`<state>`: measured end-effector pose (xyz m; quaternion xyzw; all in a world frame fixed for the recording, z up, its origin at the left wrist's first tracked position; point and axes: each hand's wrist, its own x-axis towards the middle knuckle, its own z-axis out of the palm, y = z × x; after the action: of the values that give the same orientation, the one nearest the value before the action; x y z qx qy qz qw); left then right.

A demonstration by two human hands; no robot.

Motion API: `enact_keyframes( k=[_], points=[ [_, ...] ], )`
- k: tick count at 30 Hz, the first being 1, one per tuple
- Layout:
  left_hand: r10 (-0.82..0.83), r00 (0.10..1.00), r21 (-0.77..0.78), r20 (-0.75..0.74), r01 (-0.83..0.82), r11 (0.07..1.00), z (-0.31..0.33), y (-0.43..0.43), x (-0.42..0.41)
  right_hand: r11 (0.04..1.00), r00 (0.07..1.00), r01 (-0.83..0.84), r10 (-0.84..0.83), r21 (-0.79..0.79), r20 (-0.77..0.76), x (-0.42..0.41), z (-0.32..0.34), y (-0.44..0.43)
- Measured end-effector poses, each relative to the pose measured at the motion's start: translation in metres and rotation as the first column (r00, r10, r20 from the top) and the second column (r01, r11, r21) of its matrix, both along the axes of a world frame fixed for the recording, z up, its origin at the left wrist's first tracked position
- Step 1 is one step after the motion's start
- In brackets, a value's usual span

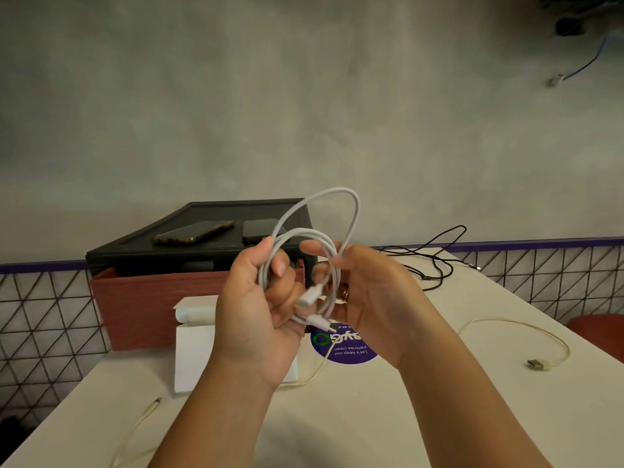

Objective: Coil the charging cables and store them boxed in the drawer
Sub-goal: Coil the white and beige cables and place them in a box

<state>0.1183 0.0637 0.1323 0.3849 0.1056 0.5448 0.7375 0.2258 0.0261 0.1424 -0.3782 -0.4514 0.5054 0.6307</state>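
A white charging cable (347, 197) is wound into loops and held above the table between both hands. My left hand (260, 312) grips the left side of the coil, thumb across the strands. My right hand (371, 292) pinches the right side, and both white plugs hang between my palms. Below my left wrist lies a white box (194, 352) with its lid flap open. Behind it the red drawer (152, 305) stands pulled out of a black drawer unit (141, 251). A cream cable (526, 327) and a black cable (439, 244) lie loose on the table.
A phone (194, 232) and a dark flat case (261, 229) lie on top of the black unit. A purple round sticker (344, 349) is on the white table (337, 417). A wire-grid railing (44, 315) runs along both table sides, and a red seat (601, 332) is at right.
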Motion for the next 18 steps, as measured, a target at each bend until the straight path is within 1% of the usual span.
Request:
enact_keyframes(
  k=[3,4,8,11,13,18],
  points=[
    [0.052,0.997,0.019,-0.064,-0.050,0.999,0.001,-0.001,0.002,0.999,0.978,0.052,-0.052,0.007,0.203,-0.006,-0.005,0.004],
    [0.060,0.995,0.028,-0.077,-0.058,0.998,0.001,-0.001,0.002,0.998,0.967,0.059,-0.060,0.010,0.250,-0.006,-0.006,0.004],
    [0.101,0.991,0.065,-0.091,-0.096,0.993,0.002,0.000,0.000,0.999,0.937,0.016,0.001,-0.045,0.349,-0.001,-0.003,-0.001],
    [0.128,0.988,0.078,-0.091,-0.121,0.990,0.003,0.002,-0.001,0.994,0.842,0.067,-0.011,-0.084,0.539,0.004,-0.001,-0.005],
    [0.153,0.984,0.072,-0.095,-0.147,0.987,0.003,0.004,-0.002,0.993,0.774,0.092,-0.029,-0.068,0.632,0.006,0.000,-0.007],
    [0.191,0.978,0.026,-0.080,-0.189,0.982,0.002,0.009,-0.005,0.996,0.718,0.087,-0.066,0.004,0.693,0.011,0.006,-0.014]
  ],
)
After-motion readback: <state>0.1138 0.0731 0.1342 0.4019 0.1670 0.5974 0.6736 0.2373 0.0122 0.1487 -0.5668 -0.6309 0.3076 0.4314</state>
